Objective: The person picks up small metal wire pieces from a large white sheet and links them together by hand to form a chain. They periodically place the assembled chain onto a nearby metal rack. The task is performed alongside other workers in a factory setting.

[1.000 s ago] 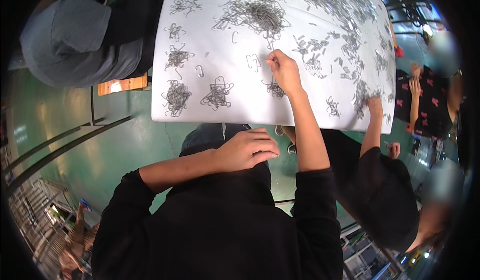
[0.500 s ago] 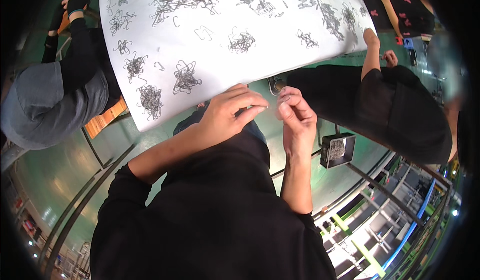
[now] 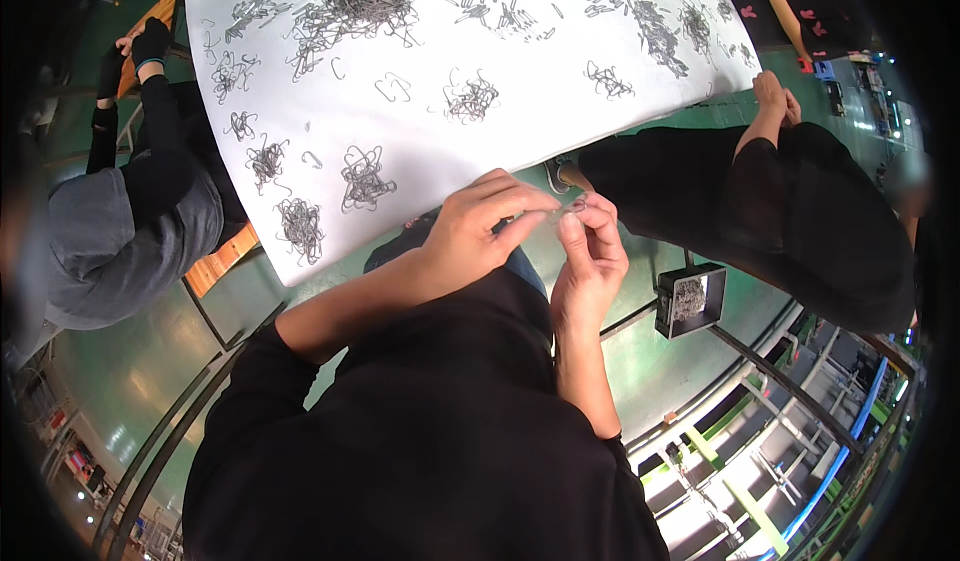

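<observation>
My left hand (image 3: 480,236) and my right hand (image 3: 590,256) meet in front of my chest, just below the near edge of a white table (image 3: 560,91). Their fingertips pinch a small bent wire clip (image 3: 565,209) between them. On the white table lie several tangled heaps of grey wire clips, the nearest heap (image 3: 365,179) just above my left hand. A large heap (image 3: 362,1) sits at the far side. Single loose clips (image 3: 395,86) lie between the heaps.
A person in a grey top (image 3: 110,231) sits at the left with a gloved hand (image 3: 150,41) at the table edge. A person in black (image 3: 780,201) sits at the right. A small black box of clips (image 3: 688,299) stands on the green floor by my right forearm.
My right hand has come back from the table top to meet my left hand at my chest. The view has turned, so the table now sits higher and tilted.
</observation>
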The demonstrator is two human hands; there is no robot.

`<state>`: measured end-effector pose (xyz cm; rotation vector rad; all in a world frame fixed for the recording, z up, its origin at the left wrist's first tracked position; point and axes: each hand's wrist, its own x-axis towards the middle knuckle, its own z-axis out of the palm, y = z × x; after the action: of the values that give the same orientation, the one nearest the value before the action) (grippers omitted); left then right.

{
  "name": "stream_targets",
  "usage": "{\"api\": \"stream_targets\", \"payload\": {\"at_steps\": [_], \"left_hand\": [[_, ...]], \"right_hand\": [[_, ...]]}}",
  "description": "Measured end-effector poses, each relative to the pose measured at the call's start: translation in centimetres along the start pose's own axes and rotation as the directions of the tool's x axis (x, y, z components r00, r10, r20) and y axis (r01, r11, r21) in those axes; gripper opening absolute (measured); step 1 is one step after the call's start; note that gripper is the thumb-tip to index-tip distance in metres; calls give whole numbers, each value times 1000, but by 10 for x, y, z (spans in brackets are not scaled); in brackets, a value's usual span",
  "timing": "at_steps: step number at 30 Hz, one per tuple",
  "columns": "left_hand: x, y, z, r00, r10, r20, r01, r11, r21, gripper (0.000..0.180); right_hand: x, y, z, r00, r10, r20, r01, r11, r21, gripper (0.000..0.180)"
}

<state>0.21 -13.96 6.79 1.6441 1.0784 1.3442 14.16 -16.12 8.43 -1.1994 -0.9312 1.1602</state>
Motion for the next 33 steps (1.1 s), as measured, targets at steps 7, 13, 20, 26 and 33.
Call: {"api": "stream_targets", "payload": {"at_steps": [7, 13, 20, 26, 33], "left_hand": [[20, -12, 17, 989, 145, 37, -146, 989, 39, 21], [25, -21, 26, 979, 169, 117, -170, 985, 0, 29], [79, -111, -12, 993, -42, -111, 78, 934, 349, 25], [153, -231, -50, 968, -89, -234, 238, 613, 754, 18], [162, -229, -61, 975, -211, -72, 170, 493, 853, 15]], "right_hand": [[19, 6, -15, 987, -161, -12, 160, 984, -82, 11], [26, 10, -27, 948, -319, 10, 314, 927, -204, 12], [37, 4, -35, 941, -329, 75, 338, 906, -254, 11], [40, 4, -36, 949, -291, 118, 313, 914, -260, 12], [31, 4, -35, 959, -259, 117, 283, 903, -322, 11]]}}
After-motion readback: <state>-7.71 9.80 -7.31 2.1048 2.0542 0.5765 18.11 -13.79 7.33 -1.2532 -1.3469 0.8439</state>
